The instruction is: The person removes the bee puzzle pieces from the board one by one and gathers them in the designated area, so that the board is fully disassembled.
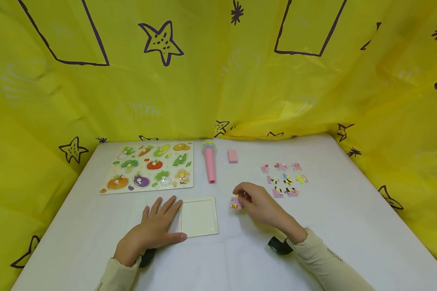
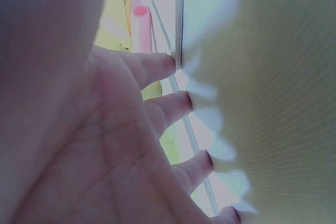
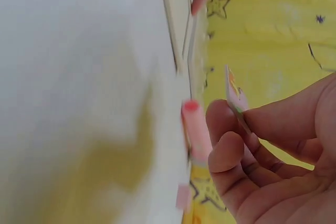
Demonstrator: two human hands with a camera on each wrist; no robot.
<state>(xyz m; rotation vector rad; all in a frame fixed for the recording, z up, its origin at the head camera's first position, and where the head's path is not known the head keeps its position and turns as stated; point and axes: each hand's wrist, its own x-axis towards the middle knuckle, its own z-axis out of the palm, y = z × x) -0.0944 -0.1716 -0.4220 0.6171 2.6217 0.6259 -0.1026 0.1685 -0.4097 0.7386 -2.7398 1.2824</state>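
In the head view my left hand [image 1: 154, 228] lies with spread, straight fingers at the left edge of a shallow, pale square puzzle frame [image 1: 199, 218]. Its index fingertip and thumb touch that edge. To the right of the frame, my right hand [image 1: 258, 204] pinches a pink jigsaw piece [image 1: 235, 203] between thumb and fingers. In the right wrist view the piece [image 3: 236, 95] is held on edge above the white table. Several more pink and yellow jigsaw pieces [image 1: 285, 178] lie in rows beyond the right hand.
A vegetable peg puzzle board [image 1: 172, 161] lies at the back left. Beside it are a pink toy microphone [image 1: 210, 163] and a small pink block [image 1: 232, 156]. Yellow patterned cloth [image 1: 204, 89] hangs behind and around the white table [image 1: 222, 266].
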